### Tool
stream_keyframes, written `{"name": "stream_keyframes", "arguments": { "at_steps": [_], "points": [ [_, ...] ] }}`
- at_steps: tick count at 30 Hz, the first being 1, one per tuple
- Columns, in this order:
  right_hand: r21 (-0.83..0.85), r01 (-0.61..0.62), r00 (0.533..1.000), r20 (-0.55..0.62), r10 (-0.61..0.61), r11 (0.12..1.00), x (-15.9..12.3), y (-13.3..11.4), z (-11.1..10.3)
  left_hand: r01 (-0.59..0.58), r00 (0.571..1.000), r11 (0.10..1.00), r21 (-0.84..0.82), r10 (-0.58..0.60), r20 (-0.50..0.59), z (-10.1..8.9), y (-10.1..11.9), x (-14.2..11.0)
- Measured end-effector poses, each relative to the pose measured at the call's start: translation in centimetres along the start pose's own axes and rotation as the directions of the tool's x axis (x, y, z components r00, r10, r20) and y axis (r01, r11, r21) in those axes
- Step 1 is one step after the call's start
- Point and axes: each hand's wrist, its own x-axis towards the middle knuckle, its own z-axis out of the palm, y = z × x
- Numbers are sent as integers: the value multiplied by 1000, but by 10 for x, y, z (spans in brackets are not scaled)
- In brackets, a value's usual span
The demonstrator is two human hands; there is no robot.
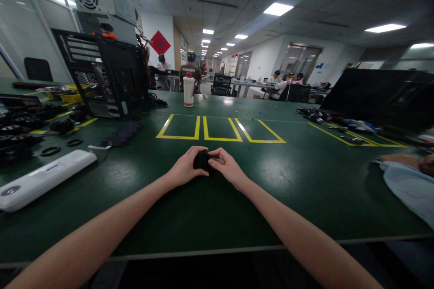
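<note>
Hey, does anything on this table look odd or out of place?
Mildly, yes: the white cup with a red lid, upright beyond the yellow tape outlines, looks out of place near the black computer case. I see no spill.

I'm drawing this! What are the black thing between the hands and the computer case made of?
The small black piece may be matte plastic: dull, but partly covered. The computer case seems painted metal, black, with slotted, perforated panels.

A black office chair (221,85) stands beyond a green table (217,216). Left of the chair, a white wall (151,25) bears a red diamond decoration (160,43), with glass panels (20,22) farther left; right of the chair are metal-framed doors (301,62). Ceiling lights (278,9) shine above it.
</note>
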Motion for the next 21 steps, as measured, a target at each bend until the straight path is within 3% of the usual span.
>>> {"name": "stream_keyframes", "arguments": {
  "at_steps": [7,14,21],
  "points": [
    [-40,-69,997,22,69,997,0,-2,-3,1,1000,1000,9,-1,6,0,0,0],
    [40,-27,998,51,25,999,0,-1,0,-13,1000,1000,22,13,-6,0,-1,1],
    [-35,-39,999,17,40,999,1,1,-1,-3,1000,1000,16,3,5,-1,-1,0]
  ]
}}
